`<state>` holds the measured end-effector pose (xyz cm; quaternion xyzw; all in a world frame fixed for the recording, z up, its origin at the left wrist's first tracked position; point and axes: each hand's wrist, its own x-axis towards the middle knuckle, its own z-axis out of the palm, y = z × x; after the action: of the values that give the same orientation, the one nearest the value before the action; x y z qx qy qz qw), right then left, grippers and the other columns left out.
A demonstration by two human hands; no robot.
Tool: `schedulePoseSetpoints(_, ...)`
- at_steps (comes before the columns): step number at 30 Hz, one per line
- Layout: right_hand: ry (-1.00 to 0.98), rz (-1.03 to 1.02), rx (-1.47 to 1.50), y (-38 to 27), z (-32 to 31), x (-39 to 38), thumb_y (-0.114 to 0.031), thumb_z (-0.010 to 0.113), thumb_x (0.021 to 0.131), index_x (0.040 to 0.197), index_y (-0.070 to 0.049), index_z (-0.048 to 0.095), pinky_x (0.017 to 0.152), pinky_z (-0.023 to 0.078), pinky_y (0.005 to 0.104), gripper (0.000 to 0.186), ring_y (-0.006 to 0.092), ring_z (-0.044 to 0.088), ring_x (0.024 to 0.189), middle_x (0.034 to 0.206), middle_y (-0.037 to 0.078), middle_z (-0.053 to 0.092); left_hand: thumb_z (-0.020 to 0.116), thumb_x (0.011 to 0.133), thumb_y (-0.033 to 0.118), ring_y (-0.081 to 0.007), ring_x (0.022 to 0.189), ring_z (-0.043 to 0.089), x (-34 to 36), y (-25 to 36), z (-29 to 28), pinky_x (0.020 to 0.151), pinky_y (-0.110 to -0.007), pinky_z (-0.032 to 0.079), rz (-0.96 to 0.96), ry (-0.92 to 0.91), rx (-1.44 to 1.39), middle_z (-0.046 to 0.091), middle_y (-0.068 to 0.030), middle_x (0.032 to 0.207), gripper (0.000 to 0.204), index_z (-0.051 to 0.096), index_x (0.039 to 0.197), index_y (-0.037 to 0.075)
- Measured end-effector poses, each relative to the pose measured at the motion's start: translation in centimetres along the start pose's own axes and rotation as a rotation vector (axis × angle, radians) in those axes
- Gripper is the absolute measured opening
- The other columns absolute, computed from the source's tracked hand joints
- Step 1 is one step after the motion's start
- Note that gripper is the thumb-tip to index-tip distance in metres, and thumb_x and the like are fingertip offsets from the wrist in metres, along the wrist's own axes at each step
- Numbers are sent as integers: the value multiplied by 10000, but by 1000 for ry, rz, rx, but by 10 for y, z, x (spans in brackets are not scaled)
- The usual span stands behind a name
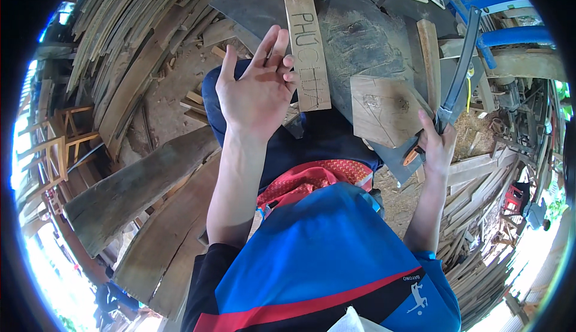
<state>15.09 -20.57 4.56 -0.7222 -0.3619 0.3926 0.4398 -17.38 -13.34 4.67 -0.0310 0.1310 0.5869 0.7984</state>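
Observation:
My left hand (258,89) is raised palm up, fingers apart and partly bent, with nothing in it. Beside its fingertips lies a narrow wooden board (312,77) with lettering marked along its face. My right hand (438,146) is closed around the orange-and-black handle of a long curved tool (462,68) that looks like a pruning saw. Its dark length points up and away from me. Just left of that hand, an angular wooden block (384,110) with a knot and dark lines sits at the near edge of the dark work surface (366,44).
A narrow wooden strip (428,56) lies right of the block. Blue metal framing (516,36) stands at the far right. Stacked planks (129,38) fill the left side, and wide slabs (138,188) lie at the near left. More timber (480,206) is piled at the right.

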Motion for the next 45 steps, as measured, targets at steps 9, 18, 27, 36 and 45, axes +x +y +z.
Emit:
schedulePoseSetpoints(9, 35, -93, -263, -10, 12, 1, -274, 783, 860, 741, -28, 673, 463, 354, 259, 295, 49, 472, 492, 563, -24, 551, 400, 1018, 531, -222, 1023, 497, -6, -9, 6, 849, -325, 438, -57, -131, -39, 562, -86, 1347, 685, 402, 1450, 0)
schedulePoseSetpoints(18, -22, -408, -598, -35, 57, 37, -469, 740, 832, 837, 3, 721, 599, 529, 438, 472, 352, 682, 629, 675, 199, 669, 268, 887, 827, -354, 1271, 472, -4, -90, 25, 1014, -516, 431, 253, -426, 838, 336, -280, 1525, 1036, 191, 1567, 49)
schedulePoseSetpoints(27, -116, -288, -687, -67, 95, 58, -455, 712, 831, 825, 23, 700, 701, 568, 475, 478, 416, 701, 752, 750, 238, 687, 327, 811, 895, -474, 1398, 345, 10, -138, -8, 1063, -536, 369, 847, -780, 1417, 241, -341, 1552, 1184, 123, 1574, 13)
schedulePoseSetpoints(36, -46, -289, -733, -67, 104, 63, -539, 692, 824, 847, 29, 712, 741, 572, 477, 569, 435, 699, 821, 807, 255, 695, 371, 787, 897, -510, 1325, 435, -9, -141, -4, 1021, -545, 426, 865, -929, 1589, 340, -369, 1488, 1170, 269, 1538, 6)
schedulePoseSetpoints(45, -30, -309, -776, -72, 100, 62, -428, 653, 837, 882, 26, 725, 747, 587, 482, 462, 427, 710, 813, 808, 260, 700, 340, 879, 822, -306, 1311, 466, -14, -113, 9, 927, -379, 477, -55, -36, 76, 313, -145, 1591, 1014, 255, 1558, 72)
